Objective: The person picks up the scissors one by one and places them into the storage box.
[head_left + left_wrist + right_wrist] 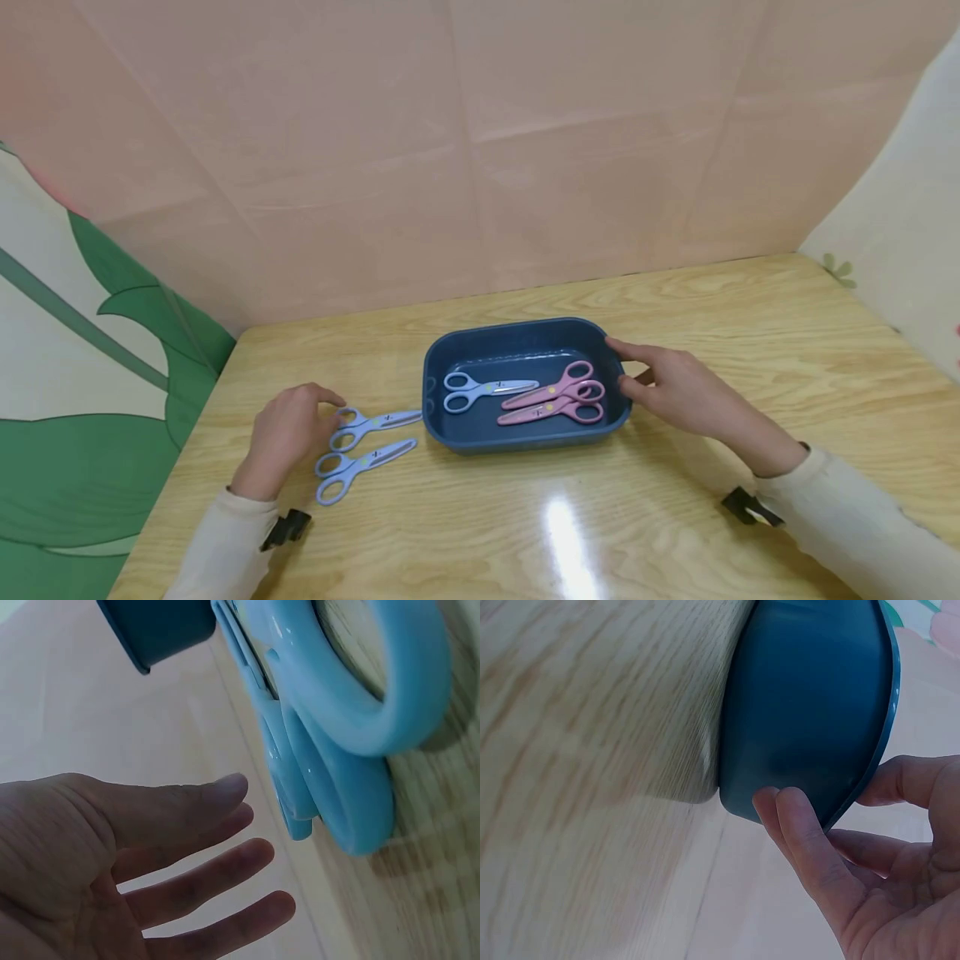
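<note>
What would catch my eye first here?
Probably the dark blue box mid-table, with two pink scissors in its right half and one blue pair on the left. Next, two more blue scissors on the table left of it, beside the left hand. The right hand holds the box's right end.

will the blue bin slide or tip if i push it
The bin would probably slide, not tip: it's low and wide on a glossy table. It shows no dent where the right hand grips it, so it's likely stiff.
</note>
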Action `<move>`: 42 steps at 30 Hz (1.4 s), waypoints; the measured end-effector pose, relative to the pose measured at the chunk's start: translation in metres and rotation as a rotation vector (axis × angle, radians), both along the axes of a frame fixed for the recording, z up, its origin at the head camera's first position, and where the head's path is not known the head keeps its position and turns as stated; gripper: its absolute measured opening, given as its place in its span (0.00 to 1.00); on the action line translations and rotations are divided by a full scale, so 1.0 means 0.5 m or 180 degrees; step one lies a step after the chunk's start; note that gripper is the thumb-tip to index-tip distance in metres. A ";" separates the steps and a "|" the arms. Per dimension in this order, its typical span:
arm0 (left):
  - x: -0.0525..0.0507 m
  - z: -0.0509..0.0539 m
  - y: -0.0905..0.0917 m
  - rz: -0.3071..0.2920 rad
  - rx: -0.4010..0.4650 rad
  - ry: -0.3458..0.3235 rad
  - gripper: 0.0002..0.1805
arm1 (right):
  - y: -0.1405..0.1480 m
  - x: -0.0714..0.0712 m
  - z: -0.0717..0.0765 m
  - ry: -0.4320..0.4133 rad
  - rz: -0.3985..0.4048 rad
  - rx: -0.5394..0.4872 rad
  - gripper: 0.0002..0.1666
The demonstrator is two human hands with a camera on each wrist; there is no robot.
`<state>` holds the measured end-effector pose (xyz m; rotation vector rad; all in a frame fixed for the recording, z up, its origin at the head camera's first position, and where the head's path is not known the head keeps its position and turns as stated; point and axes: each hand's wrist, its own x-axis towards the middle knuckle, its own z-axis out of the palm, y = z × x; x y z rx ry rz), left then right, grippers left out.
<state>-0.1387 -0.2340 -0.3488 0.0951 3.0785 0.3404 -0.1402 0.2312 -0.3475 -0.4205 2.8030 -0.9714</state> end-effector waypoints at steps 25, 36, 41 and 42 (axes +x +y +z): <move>-0.016 -0.025 -0.006 -0.0080 -0.0279 -0.0352 0.12 | 0.000 -0.001 -0.002 0.0027 0.0005 0.0024 0.36; -0.018 -0.028 -0.008 -0.0154 -0.0249 -0.0248 0.06 | 0.000 -0.001 -0.002 0.0042 -0.0004 0.0044 0.36; -0.017 -0.031 -0.009 -0.0188 -0.0197 -0.0161 0.05 | 0.000 -0.002 -0.003 0.0031 -0.0008 0.0053 0.36; -0.017 -0.031 -0.009 -0.0194 -0.0184 -0.0150 0.05 | 0.000 -0.002 -0.003 0.0026 -0.0009 0.0056 0.36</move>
